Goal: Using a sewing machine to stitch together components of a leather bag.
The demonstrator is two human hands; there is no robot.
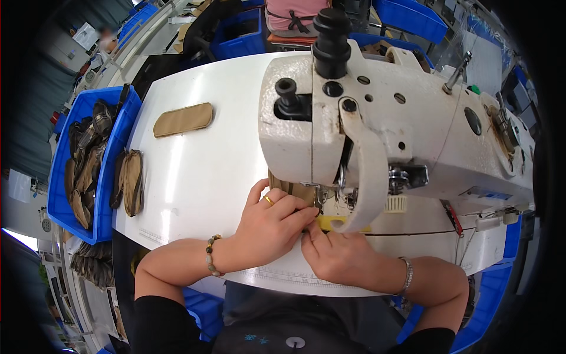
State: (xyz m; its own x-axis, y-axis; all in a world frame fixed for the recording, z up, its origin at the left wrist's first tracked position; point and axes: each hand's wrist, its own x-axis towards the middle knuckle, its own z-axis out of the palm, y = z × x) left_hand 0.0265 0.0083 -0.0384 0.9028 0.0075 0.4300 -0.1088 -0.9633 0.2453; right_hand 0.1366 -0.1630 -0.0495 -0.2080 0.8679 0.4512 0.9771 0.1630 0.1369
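A white industrial sewing machine (413, 109) stands on a white table top (194, 165). Under its needle area lies a khaki fabric piece (283, 180), partly hidden by the machine and my fingers. My left hand (268, 227), with a gold ring and beaded bracelet, has its fingers closed on the piece just left of the presser foot. My right hand (339, 256), with a silver bracelet, pinches at the piece's near edge, below the needle, beside a yellow strip (354, 224). A separate khaki oval pad (183, 120) lies at the upper left of the table.
A blue bin (59, 200) of dark khaki pieces sits at the left edge, beside more folded pieces (132, 183). Red-handled snips (453, 218) lie right of the needle. Blue bins (236, 32) and a pink-covered seat (289, 15) are beyond the table. A distant person (107, 42) is at upper left.
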